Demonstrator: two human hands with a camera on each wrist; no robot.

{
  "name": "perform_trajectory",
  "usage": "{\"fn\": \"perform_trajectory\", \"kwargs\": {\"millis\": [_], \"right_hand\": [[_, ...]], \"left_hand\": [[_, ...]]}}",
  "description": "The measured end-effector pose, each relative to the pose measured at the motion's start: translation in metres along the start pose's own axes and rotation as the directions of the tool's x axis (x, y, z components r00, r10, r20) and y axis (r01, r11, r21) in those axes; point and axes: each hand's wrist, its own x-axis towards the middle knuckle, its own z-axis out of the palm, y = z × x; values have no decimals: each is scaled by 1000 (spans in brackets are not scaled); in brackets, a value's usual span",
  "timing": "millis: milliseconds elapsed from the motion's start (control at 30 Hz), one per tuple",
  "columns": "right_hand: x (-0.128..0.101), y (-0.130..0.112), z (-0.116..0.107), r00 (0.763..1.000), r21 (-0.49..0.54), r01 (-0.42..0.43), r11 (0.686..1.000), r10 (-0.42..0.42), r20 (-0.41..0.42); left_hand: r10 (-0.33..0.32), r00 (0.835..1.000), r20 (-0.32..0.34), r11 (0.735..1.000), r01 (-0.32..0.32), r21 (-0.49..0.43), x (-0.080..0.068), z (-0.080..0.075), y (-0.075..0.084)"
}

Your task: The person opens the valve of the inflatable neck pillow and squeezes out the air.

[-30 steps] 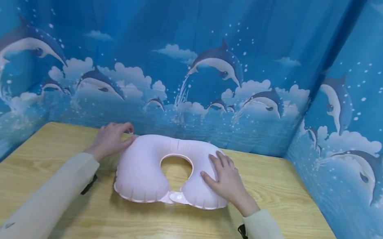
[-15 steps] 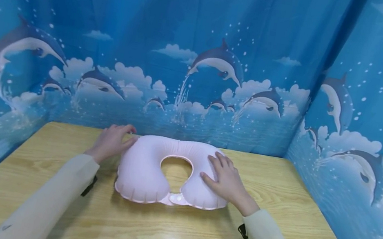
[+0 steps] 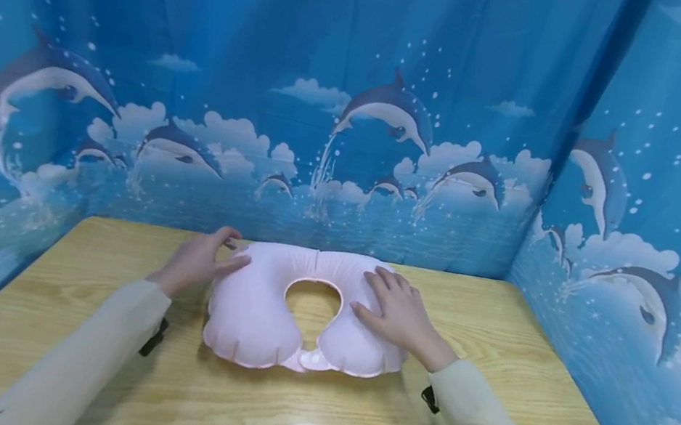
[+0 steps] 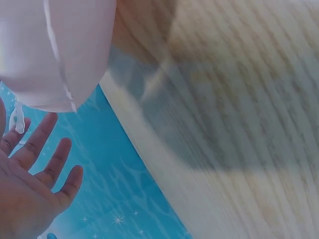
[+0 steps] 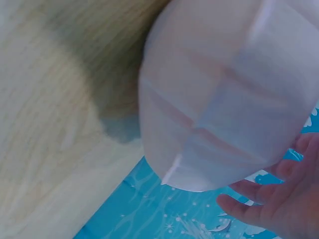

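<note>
A pale pink inflatable U-shaped neck pillow (image 3: 260, 311) lies on the table, its opening facing me. A snap tab (image 3: 313, 360) joins its two ends. At the far left corner is my left hand (image 3: 195, 264), its thumb on the pillow and its index finger raised behind. A small clear valve (image 4: 19, 120) hangs off the pillow beside those fingers in the left wrist view; no pinch on it is visible. My right hand (image 3: 400, 312) rests with spread fingers on the pillow's right arm. In the right wrist view, its fingers (image 5: 234, 208) reach past the pillow's edge.
The wood-grain table (image 3: 256, 420) carries a bright light reflection near the front. Blue dolphin-print curtains (image 3: 254, 82) hang behind the table and along its right side. Black straps (image 3: 430, 400) show at both cuffs.
My left thumb has moved farther onto the pillow. The pillow's front and snap tab have shifted slightly toward me, and its back edge sits a little lower. My right hand has slid slightly left.
</note>
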Motion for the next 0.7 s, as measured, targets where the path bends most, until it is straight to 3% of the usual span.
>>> {"fn": "perform_trajectory", "kwargs": {"millis": [467,700], "right_hand": [[38,-31,-16,989,8,58,998,-59,133],[64,-46,-13,979,21,59,998,-62,194]], "left_hand": [[-1,1000,-11,1000,1,-24,-5,11,-4],[-8,1000,-19,999,7,-38,-6,15,-3]]}}
